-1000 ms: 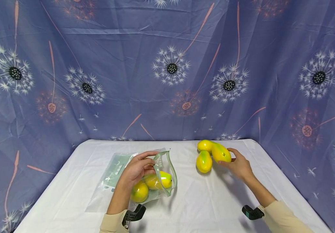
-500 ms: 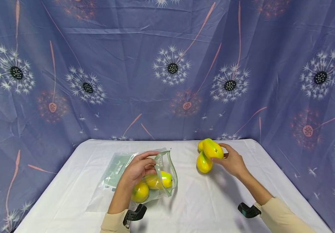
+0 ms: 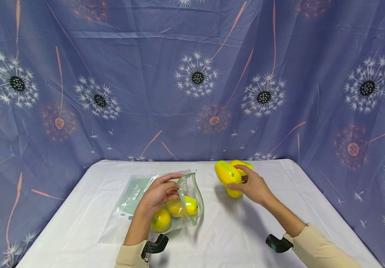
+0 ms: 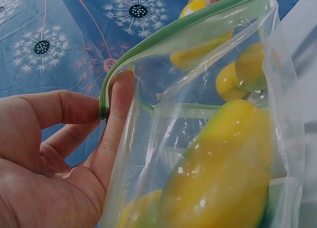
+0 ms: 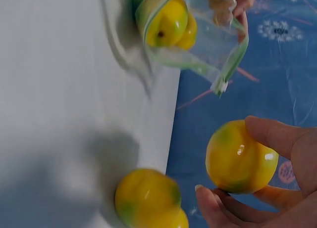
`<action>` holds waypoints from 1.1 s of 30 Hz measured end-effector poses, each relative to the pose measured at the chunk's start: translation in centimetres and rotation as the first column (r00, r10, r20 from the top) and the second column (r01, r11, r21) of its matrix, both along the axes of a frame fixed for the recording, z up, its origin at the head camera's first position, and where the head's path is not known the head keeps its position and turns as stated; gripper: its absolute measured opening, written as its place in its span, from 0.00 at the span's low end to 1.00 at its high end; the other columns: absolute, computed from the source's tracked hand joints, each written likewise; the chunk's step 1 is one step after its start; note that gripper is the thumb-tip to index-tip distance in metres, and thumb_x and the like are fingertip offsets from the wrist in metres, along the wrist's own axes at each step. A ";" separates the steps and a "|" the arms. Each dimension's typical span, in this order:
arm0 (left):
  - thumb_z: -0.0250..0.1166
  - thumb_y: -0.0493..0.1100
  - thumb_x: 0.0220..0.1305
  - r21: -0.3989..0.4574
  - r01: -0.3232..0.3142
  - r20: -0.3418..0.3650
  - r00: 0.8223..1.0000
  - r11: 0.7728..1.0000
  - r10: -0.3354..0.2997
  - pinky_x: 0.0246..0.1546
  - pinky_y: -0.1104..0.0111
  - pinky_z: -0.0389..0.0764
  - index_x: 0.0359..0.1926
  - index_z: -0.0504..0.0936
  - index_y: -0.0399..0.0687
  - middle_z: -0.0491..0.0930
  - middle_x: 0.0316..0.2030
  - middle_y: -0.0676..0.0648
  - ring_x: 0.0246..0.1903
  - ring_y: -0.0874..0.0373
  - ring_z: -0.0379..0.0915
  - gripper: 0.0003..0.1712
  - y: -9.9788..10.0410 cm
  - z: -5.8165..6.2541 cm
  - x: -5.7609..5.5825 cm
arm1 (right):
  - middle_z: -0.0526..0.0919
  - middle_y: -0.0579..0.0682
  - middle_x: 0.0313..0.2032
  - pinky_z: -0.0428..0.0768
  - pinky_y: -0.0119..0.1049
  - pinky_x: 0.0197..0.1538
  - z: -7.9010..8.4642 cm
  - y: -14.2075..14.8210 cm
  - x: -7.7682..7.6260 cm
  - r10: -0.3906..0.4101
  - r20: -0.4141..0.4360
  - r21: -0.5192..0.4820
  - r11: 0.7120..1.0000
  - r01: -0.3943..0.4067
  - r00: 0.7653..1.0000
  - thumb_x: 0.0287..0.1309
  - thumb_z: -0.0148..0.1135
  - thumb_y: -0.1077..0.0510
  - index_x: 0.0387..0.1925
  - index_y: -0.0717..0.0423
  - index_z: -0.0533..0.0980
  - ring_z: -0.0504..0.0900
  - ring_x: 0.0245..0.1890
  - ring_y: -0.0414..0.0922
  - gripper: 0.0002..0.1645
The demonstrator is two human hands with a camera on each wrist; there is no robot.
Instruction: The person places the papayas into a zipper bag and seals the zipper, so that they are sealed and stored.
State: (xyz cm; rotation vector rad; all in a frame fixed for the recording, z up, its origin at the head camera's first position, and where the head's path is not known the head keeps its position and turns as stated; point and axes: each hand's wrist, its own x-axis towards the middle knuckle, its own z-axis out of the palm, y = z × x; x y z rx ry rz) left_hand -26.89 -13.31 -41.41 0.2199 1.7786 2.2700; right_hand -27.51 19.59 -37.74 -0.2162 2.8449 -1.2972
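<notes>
My left hand (image 3: 160,195) pinches the green zip edge of a clear zip-lock bag (image 4: 163,37), its mouth spread toward the right. Inside lie two yellow-green mangoes, one long mango (image 4: 218,168) near the mouth and another mango (image 3: 161,220) behind it. My right hand (image 3: 254,188) grips a third mango (image 3: 226,173) between thumb and fingers, raised above the table. Behind and below it are two more mangoes: a far mango (image 3: 242,163) and a near mango (image 3: 234,192), the latter partly hidden by the held one and my thumb.
A white cloth covers the table (image 3: 206,242). The flat, printed green part of the bag (image 3: 133,193) spreads to the left. A blue dandelion-patterned curtain (image 3: 145,93) hangs behind and along both sides.
My right hand has lifted the mango off the right side of the group and carried it left, past the other two. My left hand and the bag stay in place.
</notes>
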 end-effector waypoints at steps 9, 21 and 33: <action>0.57 0.30 0.68 -0.001 -0.003 0.013 1.000 1.000 0.003 0.33 0.68 0.88 0.67 0.73 0.32 0.79 0.31 0.49 0.23 0.59 0.80 0.26 -0.1 0.1 0.0 | 0.83 0.60 0.52 0.86 0.40 0.41 0.1 -2.2 1.0 0.100 0.019 -0.037 0.994 -0.099 0.995 0.49 0.79 0.49 0.72 0.53 0.68 0.83 0.47 0.49 0.50; 0.56 0.29 0.68 0.016 -0.001 0.008 1.000 1.000 0.000 0.34 0.68 0.88 0.66 0.72 0.31 0.84 0.37 0.47 0.26 0.59 0.82 0.26 -0.1 0.2 0.0 | 0.83 0.54 0.47 0.82 0.41 0.45 0.6 -4.0 1.9 0.235 0.162 -0.140 0.967 -0.214 0.958 0.49 0.79 0.50 0.71 0.45 0.70 0.81 0.47 0.49 0.47; 0.58 0.30 0.67 -0.025 -0.033 0.028 0.999 0.999 0.033 0.34 0.66 0.88 0.66 0.75 0.37 0.83 0.38 0.44 0.27 0.57 0.83 0.26 0.1 0.2 0.1 | 0.83 0.54 0.49 0.83 0.41 0.44 0.4 -5.6 2.5 0.305 0.133 -0.131 0.949 -0.288 0.943 0.48 0.79 0.53 0.70 0.46 0.71 0.80 0.48 0.49 0.46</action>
